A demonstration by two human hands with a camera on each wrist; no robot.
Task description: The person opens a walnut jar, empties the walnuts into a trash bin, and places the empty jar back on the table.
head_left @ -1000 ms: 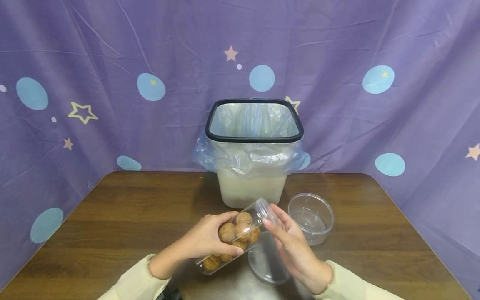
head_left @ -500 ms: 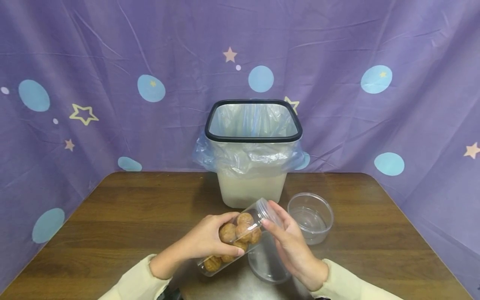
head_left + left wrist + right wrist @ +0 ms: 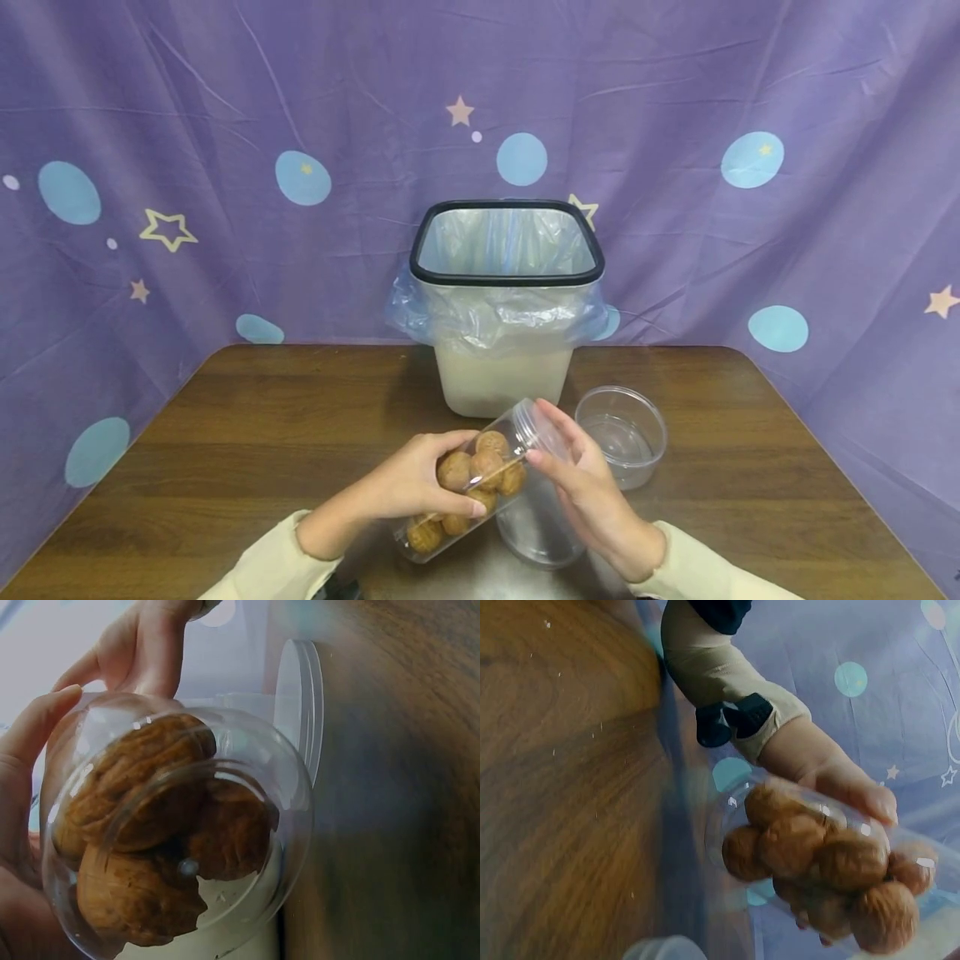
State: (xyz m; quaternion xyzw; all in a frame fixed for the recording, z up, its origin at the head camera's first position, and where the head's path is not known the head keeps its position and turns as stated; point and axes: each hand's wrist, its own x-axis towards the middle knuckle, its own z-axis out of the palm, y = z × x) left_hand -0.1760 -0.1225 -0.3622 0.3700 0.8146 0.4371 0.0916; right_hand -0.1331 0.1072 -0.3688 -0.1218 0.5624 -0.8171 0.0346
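Walnuts (image 3: pixel 480 471) fill a clear plastic jar (image 3: pixel 472 487) that the person holds tilted just above the table (image 3: pixel 225 433), mouth end raised toward the bin. The left hand (image 3: pixel 408 483) wraps round the jar's middle, fingers (image 3: pixel 457 504) curled underneath and thumb across the top, clamped on it firmly. The right hand (image 3: pixel 588 492) sits at the jar's upper end, fingers loosely bent with the tips touching the rim near the neck (image 3: pixel 536 421); whether they pinch it or only rest there I cannot tell. From the left wrist view the jar's round base (image 3: pixel 180 840) faces the camera with the nuts pressed against it.

The jar looks light and stiff but thin-walled and smooth, so it is likely slippery; the loose nuts will probably shift and roll as it tips. A hold round the body, as the left hand has it, seems safest, with the other hand steadying the neck.

Directly below the jar a flat clear lid (image 3: pixel 536 529) lies on the table. Just to the right stands a small clear tub (image 3: pixel 622 433) with nothing in it. Behind them a white bin (image 3: pixel 506 367) with a black rim and a plastic liner stands at the table's far edge, before a purple cloth (image 3: pixel 750 83) printed with stars and blue dots. No label or writing shows anywhere on the jar, tub or bin.
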